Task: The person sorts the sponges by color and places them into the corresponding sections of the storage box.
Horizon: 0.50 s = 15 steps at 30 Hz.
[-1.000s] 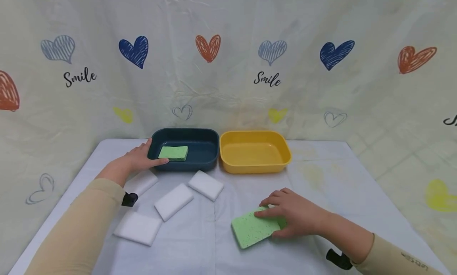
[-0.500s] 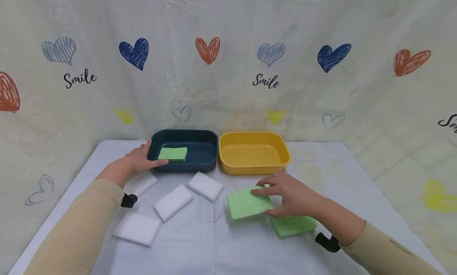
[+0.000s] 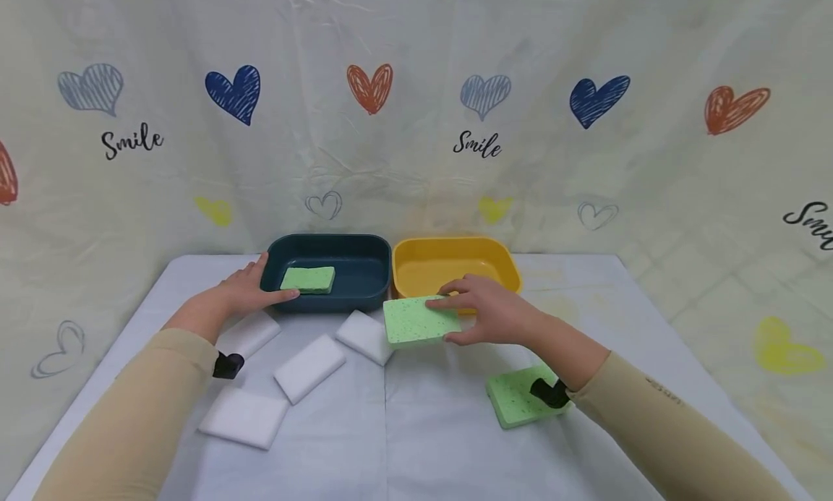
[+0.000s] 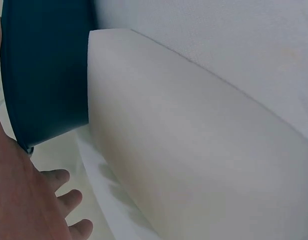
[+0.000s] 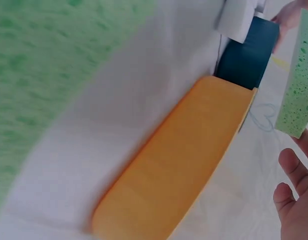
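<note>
Behind right wrist, second green sponge [image 3: 523, 400], head view only

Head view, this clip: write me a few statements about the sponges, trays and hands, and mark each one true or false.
1. The right hand holds a green sponge off the table. True.
2. The yellow tray contains a sponge. False: it is empty.
3. The left hand rests on the dark blue tray. True.
4. Four white sponges lie on the table. True.
5. The blue tray is empty. False: one green sponge lies inside.
</note>
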Tool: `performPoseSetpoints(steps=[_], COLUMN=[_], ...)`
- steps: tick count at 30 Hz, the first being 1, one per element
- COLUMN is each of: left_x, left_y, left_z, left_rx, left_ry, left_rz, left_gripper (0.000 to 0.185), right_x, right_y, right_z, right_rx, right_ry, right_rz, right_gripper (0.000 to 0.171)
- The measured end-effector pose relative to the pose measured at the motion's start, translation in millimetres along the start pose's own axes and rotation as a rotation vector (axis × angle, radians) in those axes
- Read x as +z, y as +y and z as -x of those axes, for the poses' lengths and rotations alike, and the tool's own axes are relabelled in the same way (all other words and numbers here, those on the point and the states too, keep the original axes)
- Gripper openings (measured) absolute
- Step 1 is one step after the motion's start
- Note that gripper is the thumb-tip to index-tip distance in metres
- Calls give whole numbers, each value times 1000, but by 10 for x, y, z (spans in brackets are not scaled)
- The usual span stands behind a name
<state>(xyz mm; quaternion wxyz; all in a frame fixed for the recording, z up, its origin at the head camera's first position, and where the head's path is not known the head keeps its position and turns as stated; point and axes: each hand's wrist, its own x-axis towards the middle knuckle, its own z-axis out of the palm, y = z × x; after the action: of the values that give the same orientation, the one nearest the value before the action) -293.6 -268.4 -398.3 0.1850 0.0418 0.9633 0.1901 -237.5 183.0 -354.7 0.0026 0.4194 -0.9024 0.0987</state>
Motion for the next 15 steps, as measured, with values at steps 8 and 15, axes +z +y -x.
performPoseSetpoints(steps=[8, 15], left_x=[0, 25], left_y=[-8, 2], left_z=[-1, -30], left_rx=[0, -5], left_ry=[5, 10], left_rz=[6, -3], left_gripper=[132, 131], right_x=[-46, -60], right_y=[89, 92], right_z=[-336, -623], right_rx=[52, 161], right_ry=[20, -41], right_rz=[-19, -71], right_gripper=[53, 54])
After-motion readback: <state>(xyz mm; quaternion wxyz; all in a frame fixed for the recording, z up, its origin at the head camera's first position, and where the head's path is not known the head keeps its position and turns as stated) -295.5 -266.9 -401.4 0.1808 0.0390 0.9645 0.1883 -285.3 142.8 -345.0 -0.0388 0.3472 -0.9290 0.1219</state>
